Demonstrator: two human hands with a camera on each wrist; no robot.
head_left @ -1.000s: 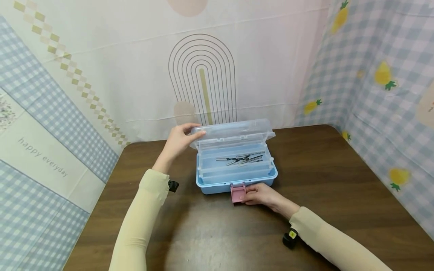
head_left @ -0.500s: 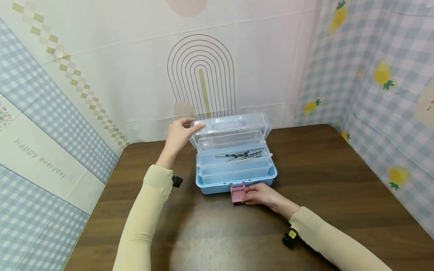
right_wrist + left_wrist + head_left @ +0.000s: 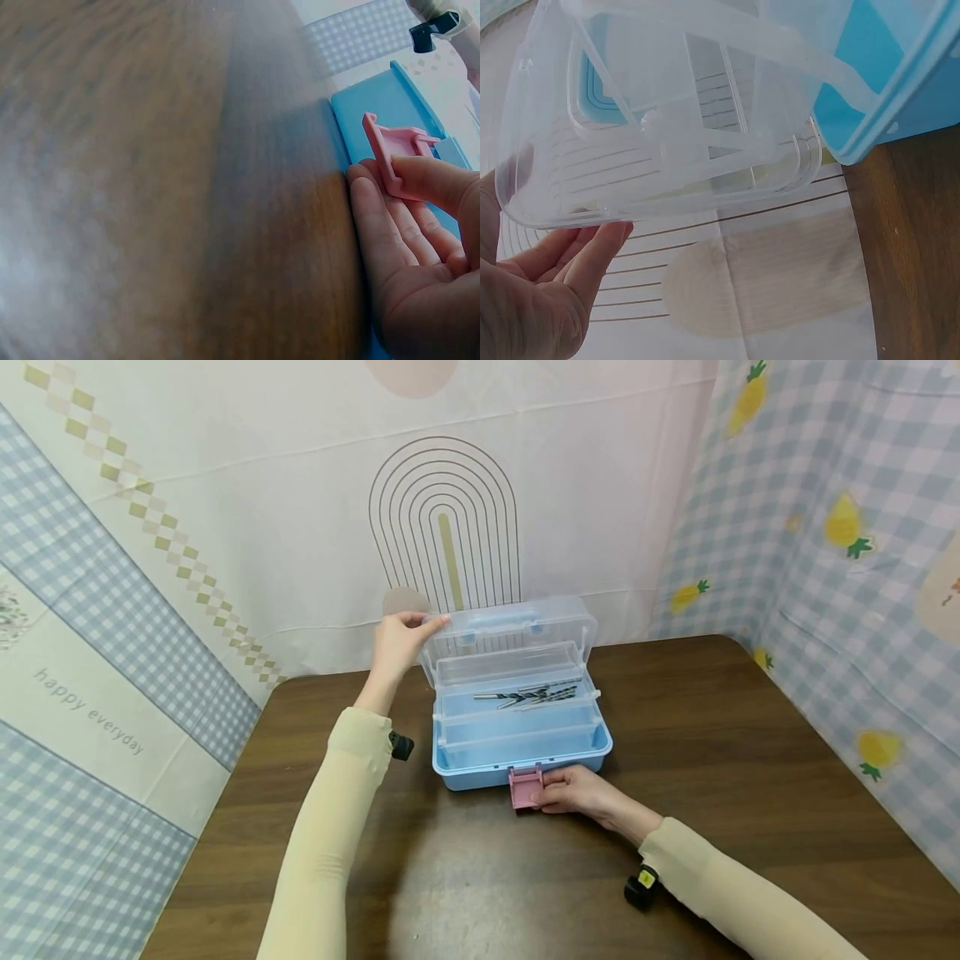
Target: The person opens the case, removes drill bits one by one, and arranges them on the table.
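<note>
A light blue toolbox (image 3: 480, 779) stands on the table with its clear lid (image 3: 517, 620) swung up at the back. My left hand (image 3: 399, 643) grips the lid's left end; in the left wrist view its thumb and fingers (image 3: 600, 251) lie at the lid's edge. With my right hand (image 3: 581, 792) I pinch the pink latch (image 3: 527, 790) on the box's front, thumb on its inner face in the right wrist view. Inside, a clear tray (image 3: 465, 708) is raised above the blue bottom, and several drill bits (image 3: 536, 695) lie in it.
The box is near the back of a dark wooden table (image 3: 465, 877). Behind it hangs a white cloth (image 3: 300, 527) with line arches, and a blue checked cloth (image 3: 862, 652) hangs at the right.
My left hand has moved up and back with the lid, which stands wider open. The clear tray and the drill bits have shifted slightly back. My right hand has stayed on the latch.
</note>
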